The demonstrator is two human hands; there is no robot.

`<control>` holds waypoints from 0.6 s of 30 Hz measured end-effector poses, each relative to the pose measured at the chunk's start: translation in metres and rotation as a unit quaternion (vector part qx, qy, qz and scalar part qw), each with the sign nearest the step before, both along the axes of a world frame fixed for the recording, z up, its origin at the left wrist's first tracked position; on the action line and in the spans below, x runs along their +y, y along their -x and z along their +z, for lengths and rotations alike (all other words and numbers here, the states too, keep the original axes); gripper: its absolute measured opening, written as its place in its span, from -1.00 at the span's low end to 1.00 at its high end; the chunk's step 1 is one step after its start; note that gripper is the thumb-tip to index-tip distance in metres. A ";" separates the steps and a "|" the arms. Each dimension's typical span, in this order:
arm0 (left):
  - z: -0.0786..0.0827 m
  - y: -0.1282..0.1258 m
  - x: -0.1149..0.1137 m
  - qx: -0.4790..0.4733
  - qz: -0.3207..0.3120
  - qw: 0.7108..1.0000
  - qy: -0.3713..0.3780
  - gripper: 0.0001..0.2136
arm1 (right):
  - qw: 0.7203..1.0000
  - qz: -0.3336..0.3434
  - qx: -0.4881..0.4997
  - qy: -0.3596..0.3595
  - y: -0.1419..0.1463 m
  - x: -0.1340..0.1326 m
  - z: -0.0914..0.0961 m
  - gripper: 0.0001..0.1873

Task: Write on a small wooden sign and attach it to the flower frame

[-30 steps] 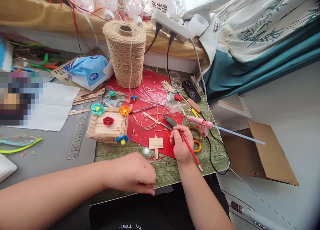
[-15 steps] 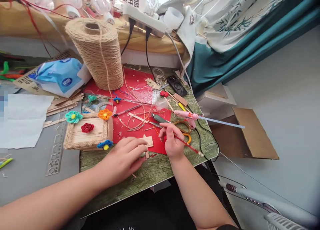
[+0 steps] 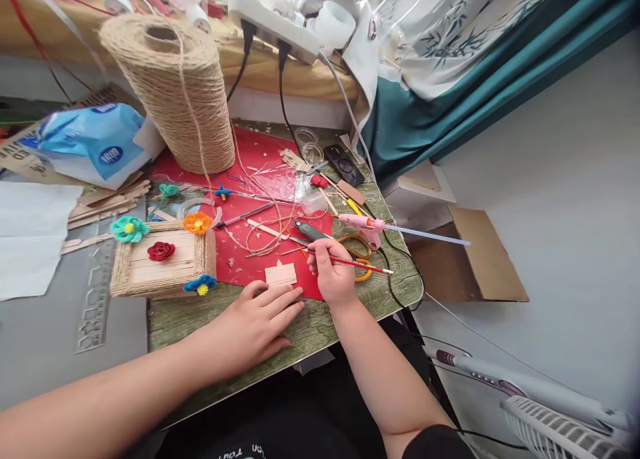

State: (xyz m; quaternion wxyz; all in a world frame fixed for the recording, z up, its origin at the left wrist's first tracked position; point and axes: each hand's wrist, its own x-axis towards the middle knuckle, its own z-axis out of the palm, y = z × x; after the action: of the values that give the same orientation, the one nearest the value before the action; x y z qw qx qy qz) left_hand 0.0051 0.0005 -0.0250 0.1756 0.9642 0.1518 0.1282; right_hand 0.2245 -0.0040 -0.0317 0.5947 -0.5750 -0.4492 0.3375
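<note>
Between the fingers of my right hand [image 3: 334, 276] is a red pencil [image 3: 370, 265], its pale end pointing right and its other end left, above the red sheet. My left hand [image 3: 253, 322] lies flat, fingers stretched out, at the near edge of a small panel of pale craft sticks [image 3: 281, 274]. Its fingertips touch or partly cover the panel. To the left stands a craft-stick box [image 3: 187, 260] edged with twine. A red rose [image 3: 161, 251] sits in the middle of its top, with teal, orange and blue flowers at the corners.
A tall twine spool [image 3: 175, 106] stands behind the red sheet [image 3: 250, 154]. A pink glue gun [image 3: 363, 223] with a long glue stick lies beside scissors [image 3: 364, 269] and a grey-handled cutter [image 3: 307, 230]. A clear stencil ruler [image 3: 95, 299] rests on the grey mat.
My left hand has slid back toward the table's near edge, uncovering more of the panel. The pencil has turned to lie flatter. The whole view has shifted slightly.
</note>
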 end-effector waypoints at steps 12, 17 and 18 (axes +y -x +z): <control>-0.001 0.006 0.001 -0.032 0.060 0.998 -0.009 -0.60 | 0.991 0.048 0.043 0.117 0.002 -0.022 0.019 -0.71; -0.002 0.003 0.003 -0.034 0.015 0.999 0.012 -0.64 | 0.975 0.067 0.056 0.204 0.003 -0.039 0.010 -0.68; -0.003 0.002 0.004 -0.026 0.014 0.999 0.016 -0.64 | 0.977 0.068 0.048 0.198 0.003 -0.039 0.009 -0.69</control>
State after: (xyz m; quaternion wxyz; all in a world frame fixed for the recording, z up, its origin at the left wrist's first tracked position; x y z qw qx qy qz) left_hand 0.0029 0.0045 -0.0277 0.1935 0.9553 0.1627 0.1531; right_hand 0.2217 -0.0434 -0.0227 0.4658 -0.6325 -0.3822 0.4867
